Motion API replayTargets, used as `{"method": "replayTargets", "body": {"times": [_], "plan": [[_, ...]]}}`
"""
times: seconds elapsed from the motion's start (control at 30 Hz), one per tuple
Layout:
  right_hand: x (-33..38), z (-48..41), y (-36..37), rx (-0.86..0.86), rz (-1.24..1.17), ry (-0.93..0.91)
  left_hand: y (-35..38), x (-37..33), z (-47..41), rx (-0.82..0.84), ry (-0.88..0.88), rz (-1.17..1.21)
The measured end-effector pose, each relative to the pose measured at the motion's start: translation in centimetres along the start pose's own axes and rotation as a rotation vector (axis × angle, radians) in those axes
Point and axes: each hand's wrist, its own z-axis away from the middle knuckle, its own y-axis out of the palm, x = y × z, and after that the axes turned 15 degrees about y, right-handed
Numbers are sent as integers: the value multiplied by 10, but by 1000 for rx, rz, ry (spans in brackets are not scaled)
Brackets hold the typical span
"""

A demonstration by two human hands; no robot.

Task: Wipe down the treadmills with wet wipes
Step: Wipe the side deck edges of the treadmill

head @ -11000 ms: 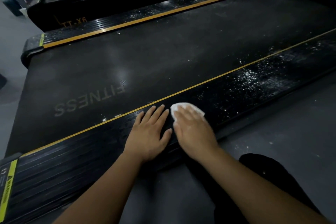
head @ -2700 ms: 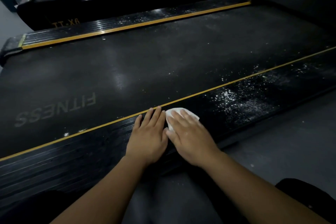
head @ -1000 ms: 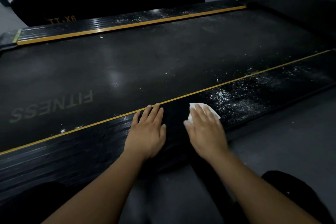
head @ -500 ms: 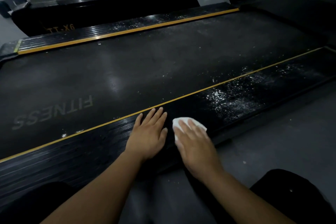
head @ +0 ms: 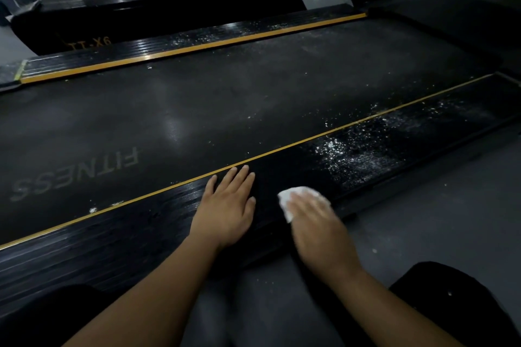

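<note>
Right hand [head: 315, 222], fingers flat, presses the wet wipe [head: 287, 200] onto the treadmill's near side rail [head: 141, 222]; the white dust patch [head: 352, 158] lies rightward along the rail's length, farther from the flat, open left hand [head: 228, 205].
</note>
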Motion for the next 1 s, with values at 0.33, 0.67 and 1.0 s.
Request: {"method": "replayTargets", "body": {"times": [0.33,0.67,1.0], "plan": [[14,-1,5,31,-7,-75,2,-14,-2,-12,22,12],[19,-34,7,180,-185,62,1,-13,-4,-11,31,13],[20,-42,16,243,83,109,-1,-14,-5,-27,38,-16]]}}
